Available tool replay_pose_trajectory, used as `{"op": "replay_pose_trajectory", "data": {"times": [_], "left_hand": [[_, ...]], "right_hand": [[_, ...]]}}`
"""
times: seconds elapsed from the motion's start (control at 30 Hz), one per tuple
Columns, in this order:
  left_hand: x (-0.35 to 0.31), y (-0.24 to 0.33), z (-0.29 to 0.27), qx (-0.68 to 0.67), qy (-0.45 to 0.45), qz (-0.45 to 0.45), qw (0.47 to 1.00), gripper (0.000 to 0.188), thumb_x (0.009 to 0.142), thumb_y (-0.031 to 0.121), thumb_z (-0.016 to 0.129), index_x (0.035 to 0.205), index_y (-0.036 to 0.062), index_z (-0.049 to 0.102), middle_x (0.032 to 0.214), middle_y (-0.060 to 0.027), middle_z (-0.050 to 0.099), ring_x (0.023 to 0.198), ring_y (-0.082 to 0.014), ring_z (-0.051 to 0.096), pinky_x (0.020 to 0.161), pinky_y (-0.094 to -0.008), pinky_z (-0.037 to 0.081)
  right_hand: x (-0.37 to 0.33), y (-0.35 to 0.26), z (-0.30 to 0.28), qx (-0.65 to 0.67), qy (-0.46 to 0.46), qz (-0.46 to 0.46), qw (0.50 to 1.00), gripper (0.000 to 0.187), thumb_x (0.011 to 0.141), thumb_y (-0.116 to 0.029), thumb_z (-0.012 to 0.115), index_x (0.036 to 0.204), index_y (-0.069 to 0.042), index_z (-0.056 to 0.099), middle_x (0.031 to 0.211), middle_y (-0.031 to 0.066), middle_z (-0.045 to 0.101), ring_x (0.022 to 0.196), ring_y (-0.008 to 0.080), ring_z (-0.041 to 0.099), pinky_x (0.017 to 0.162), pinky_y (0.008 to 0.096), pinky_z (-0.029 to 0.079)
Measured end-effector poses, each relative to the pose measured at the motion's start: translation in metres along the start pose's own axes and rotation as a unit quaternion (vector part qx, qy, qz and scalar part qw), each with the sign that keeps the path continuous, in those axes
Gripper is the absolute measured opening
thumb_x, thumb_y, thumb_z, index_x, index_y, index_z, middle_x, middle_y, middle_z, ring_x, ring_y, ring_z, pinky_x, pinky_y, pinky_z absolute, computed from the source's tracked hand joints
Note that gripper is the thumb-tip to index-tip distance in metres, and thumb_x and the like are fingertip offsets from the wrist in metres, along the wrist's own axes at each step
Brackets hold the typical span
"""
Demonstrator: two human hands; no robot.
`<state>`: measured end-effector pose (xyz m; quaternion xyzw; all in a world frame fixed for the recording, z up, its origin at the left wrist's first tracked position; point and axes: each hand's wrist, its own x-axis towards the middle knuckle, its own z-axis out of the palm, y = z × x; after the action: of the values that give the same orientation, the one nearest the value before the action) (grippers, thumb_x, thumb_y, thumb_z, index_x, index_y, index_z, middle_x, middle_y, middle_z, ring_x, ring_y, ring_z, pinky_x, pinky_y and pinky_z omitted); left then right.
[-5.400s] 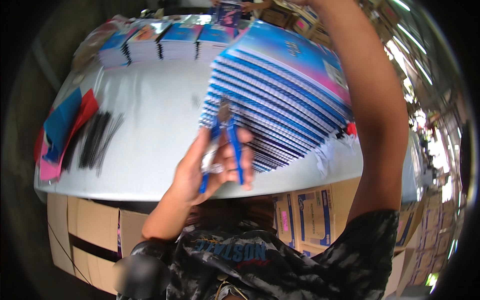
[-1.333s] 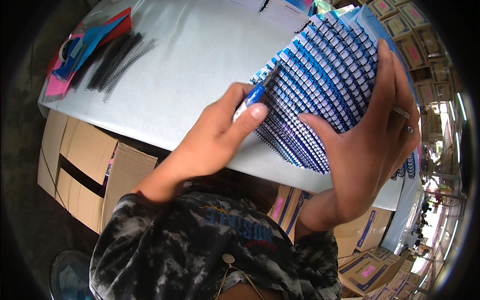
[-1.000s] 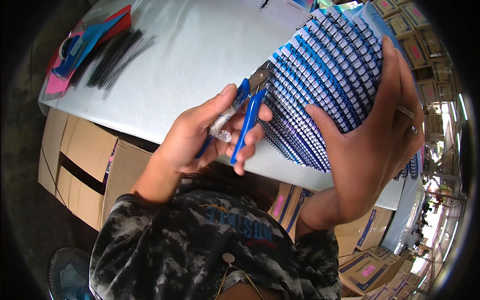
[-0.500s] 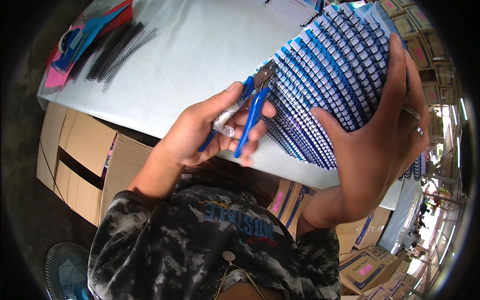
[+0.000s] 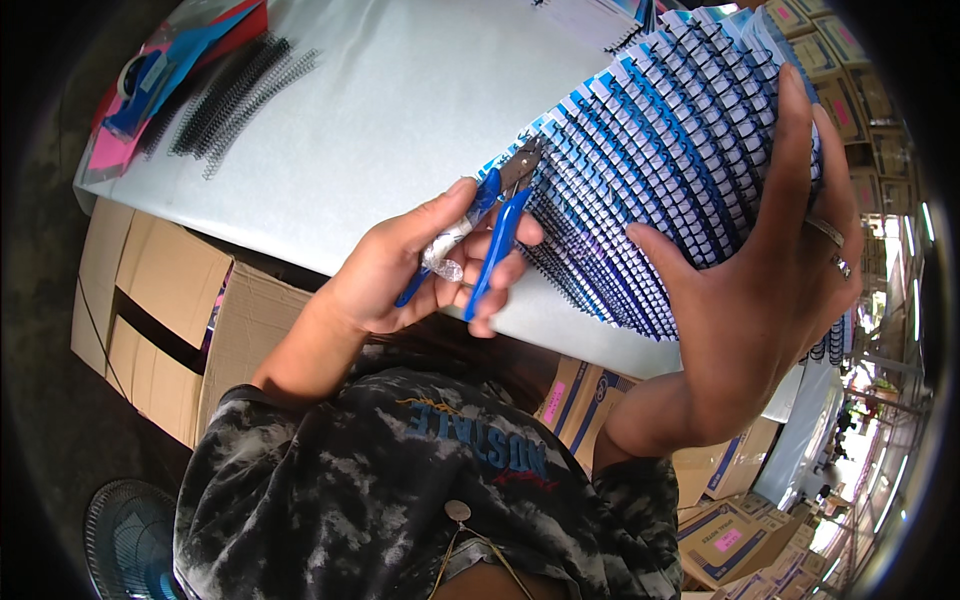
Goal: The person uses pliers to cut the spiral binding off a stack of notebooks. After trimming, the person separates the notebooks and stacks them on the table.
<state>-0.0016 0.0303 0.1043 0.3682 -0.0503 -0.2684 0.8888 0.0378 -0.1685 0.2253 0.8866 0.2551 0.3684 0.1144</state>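
In my left hand [image 5: 385, 262] is a pair of wire cutters [image 5: 494, 250] with blue handles. Clear or silvery tape is wrapped on one handle. The handles stand apart, and the dark jaws touch the coil ends near the left edge of a fanned stack of spiral-bound notebooks [image 5: 640, 170]. Rows of black coils face up, with white and blue paper edges between them. Across the right part of the stack lies my right hand [image 5: 760, 300], its thumb on the coils and its fingers stretched over the far right side, gripping it.
Loose black coils [image 5: 235, 100] lie on the pale table [image 5: 400, 110] at the left. Beside them are a tape dispenser [image 5: 138, 95] and pink, blue and red sheets. Cardboard boxes [image 5: 170, 260] stand below the table edge, with a fan [image 5: 130, 540] at the lower left.
The cutters and my left hand have shifted slightly left and down along the coil ends. My right hand stays on the notebooks.
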Motion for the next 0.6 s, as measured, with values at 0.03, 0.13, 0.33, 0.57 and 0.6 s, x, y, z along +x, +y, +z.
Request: {"op": "replay_pose_trajectory", "data": {"times": [0.03, 0.13, 0.33, 0.57, 0.6], "left_hand": [[-0.003, 0.006, 0.005, 0.126, 0.046, 0.01, 0.991, 0.064, 0.094, 0.054, 0.03, 0.116, -0.0027, 0.05, 0.085, -0.0119, 0.058, 0.084, -0.0226, 0.06, 0.073, -0.0322, 0.049], [0.004, -0.008, 0.012, 0.554, 0.253, 0.173, 0.774, 0.045, 0.095, 0.039, 0.042, 0.115, -0.0005, 0.05, 0.085, -0.009, 0.057, 0.082, -0.0152, 0.055, 0.073, -0.0253, 0.042], [-0.004, -0.002, -0.003, 0.073, 0.011, 0.042, 0.996, 0.065, 0.095, 0.05, 0.027, 0.122, -0.0066, 0.045, 0.098, -0.0168, 0.059, 0.083, -0.0266, 0.062, 0.077, -0.0369, 0.05], [-0.002, 0.005, -0.003, 0.253, 0.097, 0.046, 0.961, 0.053, 0.097, 0.043, 0.032, 0.117, -0.0031, 0.049, 0.085, -0.0116, 0.057, 0.084, -0.0229, 0.06, 0.075, -0.0329, 0.047], [-0.003, 0.006, 0.008, 0.456, 0.204, 0.07, 0.863, 0.05, 0.097, 0.042, 0.034, 0.117, -0.0019, 0.049, 0.082, -0.0097, 0.056, 0.084, -0.0211, 0.06, 0.075, -0.0316, 0.046]], "right_hand": [[0.0, 0.0, 0.001, -0.002, 0.001, -0.001, 1.0, 0.119, 0.037, -0.035, 0.086, 0.141, -0.03, 0.028, 0.137, 0.0036, 0.043, 0.119, 0.0239, 0.048, 0.1, 0.0417, 0.035], [0.0, 0.003, 0.004, 0.0, 0.007, -0.009, 1.0, 0.119, 0.036, -0.035, 0.086, 0.141, -0.031, 0.028, 0.136, 0.0037, 0.044, 0.119, 0.0238, 0.048, 0.101, 0.0421, 0.036], [0.0, 0.003, 0.002, -0.001, 0.001, -0.011, 1.0, 0.119, 0.037, -0.037, 0.086, 0.141, -0.032, 0.027, 0.137, 0.0033, 0.043, 0.12, 0.0238, 0.047, 0.102, 0.0428, 0.035], [-0.002, 0.003, 0.004, -0.008, 0.002, 0.002, 1.0, 0.118, 0.038, -0.036, 0.086, 0.141, -0.032, 0.028, 0.138, 0.0021, 0.042, 0.121, 0.0243, 0.046, 0.102, 0.0434, 0.032], [-0.002, 0.001, 0.004, -0.005, 0.001, 0.002, 1.0, 0.118, 0.039, -0.036, 0.086, 0.141, -0.032, 0.028, 0.138, 0.0019, 0.042, 0.122, 0.0242, 0.046, 0.102, 0.0435, 0.032]]}}
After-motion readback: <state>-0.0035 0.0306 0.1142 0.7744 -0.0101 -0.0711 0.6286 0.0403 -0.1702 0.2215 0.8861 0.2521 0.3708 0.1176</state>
